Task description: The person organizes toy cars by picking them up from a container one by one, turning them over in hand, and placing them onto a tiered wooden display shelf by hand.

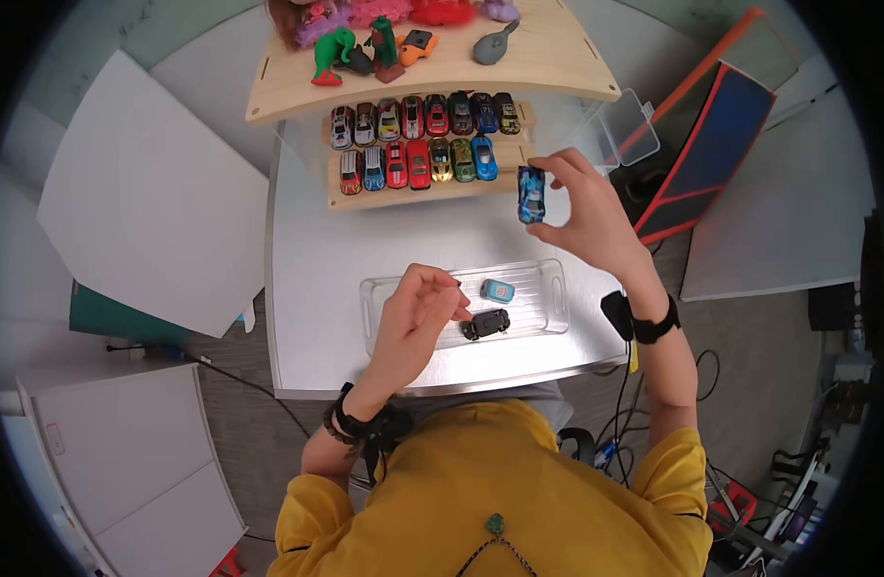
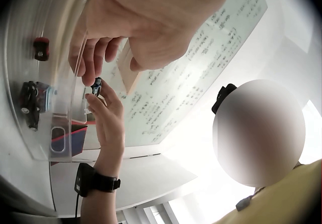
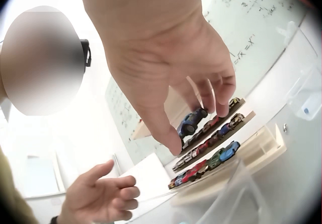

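Observation:
My right hand pinches a blue-and-black toy car by its ends, thumb at one end and fingers at the other, in front of the right end of the lower car row. My left hand hovers over the left part of a clear plastic tray, fingers loosely bent and nothing in them. Inside the tray, a light-blue toy car lies beside a black toy car. A small red-and-black car shows there in the left wrist view; in the head view my left hand mostly hides it.
Two rows of toy cars stand on stepped wooden shelves behind the tray. Above them a wooden top board bears figures, among them a green one and a grey one. A clear container stands at right.

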`<state>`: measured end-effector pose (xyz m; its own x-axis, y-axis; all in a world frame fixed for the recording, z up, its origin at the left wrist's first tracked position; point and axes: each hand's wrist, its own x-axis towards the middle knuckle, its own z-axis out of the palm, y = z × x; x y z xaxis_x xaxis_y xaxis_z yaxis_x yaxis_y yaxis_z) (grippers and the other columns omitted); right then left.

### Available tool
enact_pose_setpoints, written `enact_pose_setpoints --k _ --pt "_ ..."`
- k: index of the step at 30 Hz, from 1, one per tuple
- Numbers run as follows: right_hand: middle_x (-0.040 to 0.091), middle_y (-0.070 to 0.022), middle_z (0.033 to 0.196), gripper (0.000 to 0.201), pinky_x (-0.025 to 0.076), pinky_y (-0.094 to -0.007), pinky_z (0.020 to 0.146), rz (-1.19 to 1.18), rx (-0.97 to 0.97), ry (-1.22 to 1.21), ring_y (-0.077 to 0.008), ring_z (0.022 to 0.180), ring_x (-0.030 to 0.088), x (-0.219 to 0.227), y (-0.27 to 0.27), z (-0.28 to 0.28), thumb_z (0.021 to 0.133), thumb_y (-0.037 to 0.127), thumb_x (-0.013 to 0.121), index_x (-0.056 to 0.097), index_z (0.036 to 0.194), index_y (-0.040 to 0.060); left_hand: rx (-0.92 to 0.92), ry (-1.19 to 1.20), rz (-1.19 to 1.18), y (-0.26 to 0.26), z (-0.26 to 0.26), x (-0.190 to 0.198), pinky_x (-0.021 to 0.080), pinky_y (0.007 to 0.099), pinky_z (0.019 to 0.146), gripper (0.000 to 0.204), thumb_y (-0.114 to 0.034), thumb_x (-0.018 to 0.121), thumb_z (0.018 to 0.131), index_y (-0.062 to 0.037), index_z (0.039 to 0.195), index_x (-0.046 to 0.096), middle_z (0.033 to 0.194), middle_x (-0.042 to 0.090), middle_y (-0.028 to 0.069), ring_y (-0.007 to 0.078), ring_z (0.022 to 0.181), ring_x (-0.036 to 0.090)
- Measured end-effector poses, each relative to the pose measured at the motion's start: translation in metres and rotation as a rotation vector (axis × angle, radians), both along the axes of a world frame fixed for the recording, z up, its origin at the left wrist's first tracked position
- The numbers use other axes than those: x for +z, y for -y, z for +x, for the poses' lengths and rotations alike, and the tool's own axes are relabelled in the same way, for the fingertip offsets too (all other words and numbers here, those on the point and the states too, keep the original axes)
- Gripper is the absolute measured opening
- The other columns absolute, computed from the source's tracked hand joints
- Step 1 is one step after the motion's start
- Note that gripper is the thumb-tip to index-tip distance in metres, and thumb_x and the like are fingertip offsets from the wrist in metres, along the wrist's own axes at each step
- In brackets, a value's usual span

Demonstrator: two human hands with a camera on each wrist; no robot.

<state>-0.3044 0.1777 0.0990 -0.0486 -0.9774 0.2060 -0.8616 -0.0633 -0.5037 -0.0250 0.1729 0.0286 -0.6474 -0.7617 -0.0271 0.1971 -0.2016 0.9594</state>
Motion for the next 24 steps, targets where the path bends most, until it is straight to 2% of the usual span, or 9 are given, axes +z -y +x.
enact_pose_setpoints --k 2,4,8,11,13,24 --pt "0.062 -0.0170 0.116 0.067 0.055 -0.0441 0.091 0.011 0.000 -0.048 -0.0368 0.108 0.066 -0.006 0.012 -0.004 0.068 0.012 0.087 0.062 0.130 0.0047 0.000 -0.006 -0.011 0.000 0.000 -0.001 0.055 0.0328 0.086 0.017 -0.015 0.053 0.110 -0.0003 0.118 0.052 0.102 0.068 0.0110 0.0186 0.092 0.069" --pt "0.064 -0.0175 0.110 0.066 0.057 -0.0456 0.086 0.100 -0.080 -0.236 -0.0381 0.102 0.069 -0.008 0.021 0.002 0.069 0.014 0.087 0.062 0.129 0.0046 0.012 -0.018 -0.005 0.000 0.000 -0.004 0.055 0.0326 0.086 0.017 -0.015 0.053 0.110 -0.0005 0.117 0.053 0.101 0.068 0.0105 0.0181 0.092 0.069" --pt "0.069 -0.0176 0.099 0.064 0.058 -0.0465 0.080 0.046 -0.107 -0.318 -0.0383 0.092 0.072 -0.021 0.034 0.002 0.071 0.016 0.086 0.061 0.129 0.0051 0.008 -0.045 0.000 0.000 -0.001 -0.007 0.055 0.0324 0.085 0.016 -0.015 0.054 0.110 -0.0005 0.116 0.053 0.101 0.068 0.0100 0.0177 0.091 0.069" --pt "0.072 -0.0176 0.090 0.063 0.059 -0.0467 0.077 0.113 -0.127 -0.409 -0.0379 0.086 0.074 -0.023 0.040 0.001 0.074 0.018 0.085 0.059 0.130 0.0052 -0.015 -0.059 0.032 0.001 0.000 -0.007 0.056 0.0308 0.089 0.019 -0.013 0.057 0.108 0.0024 0.119 0.053 0.101 0.067 0.0099 0.0150 0.094 0.068" --pt "0.074 -0.0176 0.086 0.063 0.059 -0.0468 0.075 0.163 -0.105 -0.410 -0.0372 0.086 0.075 -0.024 0.041 0.002 0.076 0.020 0.084 0.057 0.132 0.0050 0.003 -0.033 -0.005 0.000 -0.002 -0.006 0.055 0.0316 0.085 0.015 -0.014 0.054 0.110 -0.0006 0.116 0.054 0.100 0.068 0.0094 0.0167 0.091 0.068" --pt "0.076 -0.0171 0.090 0.063 0.061 -0.0465 0.075 0.230 -0.115 -0.434 -0.0376 0.087 0.075 -0.038 0.057 0.000 0.083 0.021 0.081 0.054 0.138 0.0055 -0.006 -0.016 -0.010 0.001 -0.001 -0.008 0.056 0.0308 0.086 0.016 -0.014 0.055 0.109 0.0007 0.116 0.054 0.099 0.068 0.0098 0.0154 0.091 0.068"
